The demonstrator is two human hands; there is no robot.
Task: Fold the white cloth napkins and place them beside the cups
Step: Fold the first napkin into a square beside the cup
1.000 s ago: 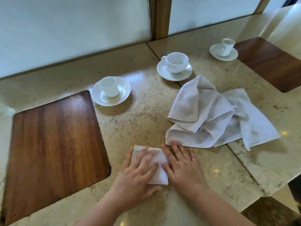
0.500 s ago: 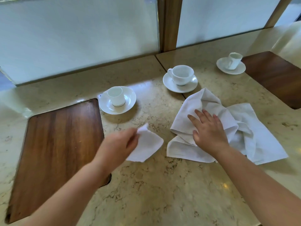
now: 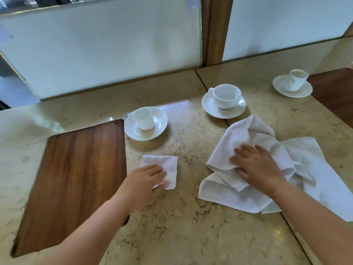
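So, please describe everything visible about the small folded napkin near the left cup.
The small folded napkin is white cloth, folded into a compact, roughly square pad. It lies flat on the marble counter, between the wooden inlay and the loose napkins, in front of the left cup's saucer but apart from it. The left hand rests on its near edge.
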